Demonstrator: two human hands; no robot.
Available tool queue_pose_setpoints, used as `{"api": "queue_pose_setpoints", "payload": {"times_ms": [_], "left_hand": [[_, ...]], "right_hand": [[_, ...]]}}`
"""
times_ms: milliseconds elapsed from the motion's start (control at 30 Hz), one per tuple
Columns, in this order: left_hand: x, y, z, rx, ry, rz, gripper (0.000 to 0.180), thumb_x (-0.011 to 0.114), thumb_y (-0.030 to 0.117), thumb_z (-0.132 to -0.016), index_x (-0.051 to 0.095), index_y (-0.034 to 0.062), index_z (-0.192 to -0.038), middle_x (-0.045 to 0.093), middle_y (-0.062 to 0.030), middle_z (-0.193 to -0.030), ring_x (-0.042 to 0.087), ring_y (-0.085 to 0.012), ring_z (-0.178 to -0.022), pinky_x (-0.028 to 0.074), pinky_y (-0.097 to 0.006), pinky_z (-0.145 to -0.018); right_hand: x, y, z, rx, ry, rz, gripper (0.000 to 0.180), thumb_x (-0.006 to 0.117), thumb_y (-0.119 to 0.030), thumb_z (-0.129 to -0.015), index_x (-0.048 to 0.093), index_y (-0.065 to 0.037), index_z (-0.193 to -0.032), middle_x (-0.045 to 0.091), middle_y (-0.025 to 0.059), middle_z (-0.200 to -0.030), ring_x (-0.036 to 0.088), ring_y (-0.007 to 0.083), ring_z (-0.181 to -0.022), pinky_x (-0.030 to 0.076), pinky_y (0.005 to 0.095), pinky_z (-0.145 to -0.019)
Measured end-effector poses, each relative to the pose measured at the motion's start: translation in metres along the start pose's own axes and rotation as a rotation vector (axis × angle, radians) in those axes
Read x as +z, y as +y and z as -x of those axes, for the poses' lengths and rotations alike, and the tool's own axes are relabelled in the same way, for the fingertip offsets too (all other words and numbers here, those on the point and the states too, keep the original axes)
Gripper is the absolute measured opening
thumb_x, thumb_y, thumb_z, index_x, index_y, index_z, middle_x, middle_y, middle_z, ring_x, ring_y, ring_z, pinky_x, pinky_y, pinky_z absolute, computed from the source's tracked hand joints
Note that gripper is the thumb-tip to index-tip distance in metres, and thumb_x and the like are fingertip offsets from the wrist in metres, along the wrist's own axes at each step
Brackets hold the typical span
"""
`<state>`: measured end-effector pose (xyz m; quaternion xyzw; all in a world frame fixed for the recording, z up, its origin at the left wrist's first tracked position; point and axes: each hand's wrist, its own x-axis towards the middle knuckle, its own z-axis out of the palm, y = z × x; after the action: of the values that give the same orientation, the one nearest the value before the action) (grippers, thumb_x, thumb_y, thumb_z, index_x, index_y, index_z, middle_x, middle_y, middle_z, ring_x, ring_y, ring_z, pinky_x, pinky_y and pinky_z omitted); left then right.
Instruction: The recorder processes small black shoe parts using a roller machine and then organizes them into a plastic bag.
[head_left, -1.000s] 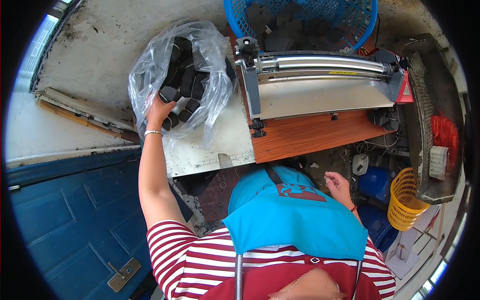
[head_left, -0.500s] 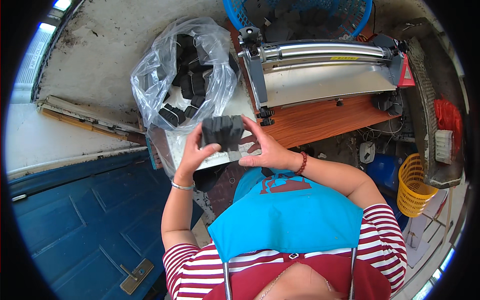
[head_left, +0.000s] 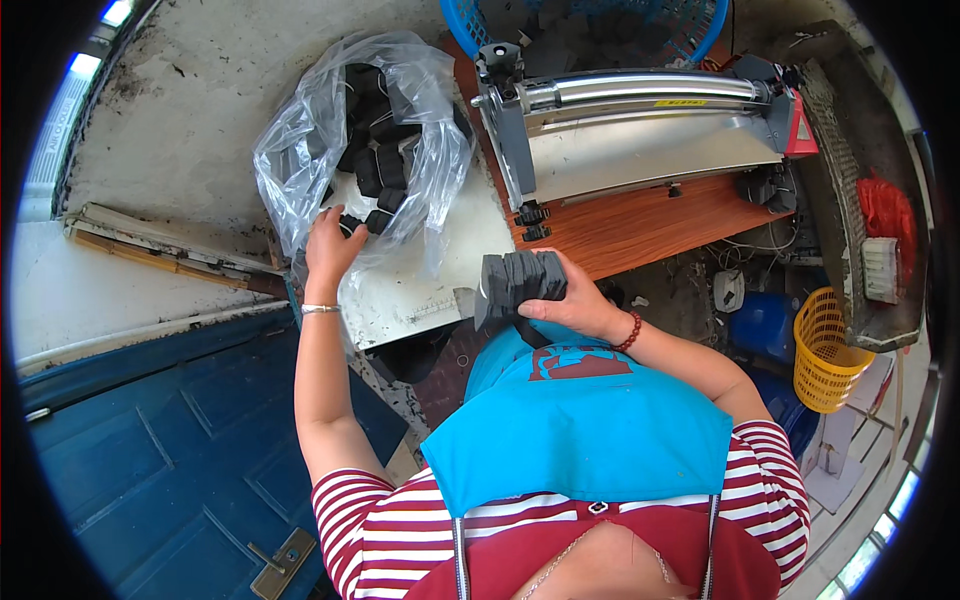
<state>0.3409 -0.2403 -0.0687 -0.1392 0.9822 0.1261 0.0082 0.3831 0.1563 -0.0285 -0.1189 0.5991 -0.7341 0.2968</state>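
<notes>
My right hand (head_left: 590, 305) grips a stack of dark grey, foam-like pieces (head_left: 522, 282) in front of my blue apron, thumb on the near side. At the near left edge of a clear plastic bag (head_left: 440, 150), my left hand (head_left: 332, 247) has its thumb and fingers closed around a small black bundle (head_left: 350, 223), which the hand partly covers. Several similar black bundles (head_left: 380, 170) lie inside the bag, some with a thin pale band around them. The bag rests on a white board (head_left: 405, 305).
Right of the bag stands a machine with metal rollers (head_left: 650, 90) on a wood-grain table (head_left: 610, 235). Behind it is a blue plastic basket (head_left: 462, 25). A yellow basket (head_left: 828, 375) and a blue container (head_left: 765, 325) are at the right. A blue door (head_left: 180, 440) fills the lower left.
My left hand has left the grey stack and reached forward to the black bundle at the bag. The stack has moved right and nearer, now in my right hand alone.
</notes>
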Motion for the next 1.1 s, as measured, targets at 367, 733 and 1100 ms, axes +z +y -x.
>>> {"api": "queue_pose_setpoints", "payload": {"times_ms": [367,733,1100], "left_hand": [[0.02,-0.062,-0.033,-0.135,-0.273,-0.234,0.1,0.082,0.035,-0.06,0.035,0.0219,-0.147,0.063,-0.014,-0.121,0.063,-0.0342,-0.108,0.05,-0.045,-0.093],[-0.004,0.002,0.003,-0.025,0.093,0.05,0.09,0.083,0.025,-0.059,0.044,0.0139,-0.14,0.06,-0.015,-0.124,0.058,-0.0328,-0.113,0.049,-0.043,-0.093],[-0.072,0.089,0.081,0.116,0.261,1.322,0.071,0.069,0.013,-0.079,0.038,0.0015,-0.142,0.055,-0.013,-0.125,0.058,-0.022,-0.11,0.047,-0.033,-0.096]], "right_hand": [[-0.041,0.034,0.055,0.064,0.265,-0.043,0.059,0.08,-0.018,-0.081,0.047,0.001,-0.126,0.061,0.0062,-0.113,0.058,0.0126,-0.104,0.048,0.0309,-0.093],[-0.049,0.029,0.063,0.048,0.336,-0.123,0.053,0.078,-0.014,-0.082,0.048,0.001,-0.124,0.061,0.0063,-0.115,0.058,0.0131,-0.105,0.048,0.0317,-0.094],[-0.083,0.03,0.093,0.045,0.445,-0.162,0.053,0.075,-0.026,-0.084,0.05,-0.005,-0.125,0.063,0.0025,-0.11,0.06,0.0106,-0.095,0.052,0.0265,-0.076]]}}
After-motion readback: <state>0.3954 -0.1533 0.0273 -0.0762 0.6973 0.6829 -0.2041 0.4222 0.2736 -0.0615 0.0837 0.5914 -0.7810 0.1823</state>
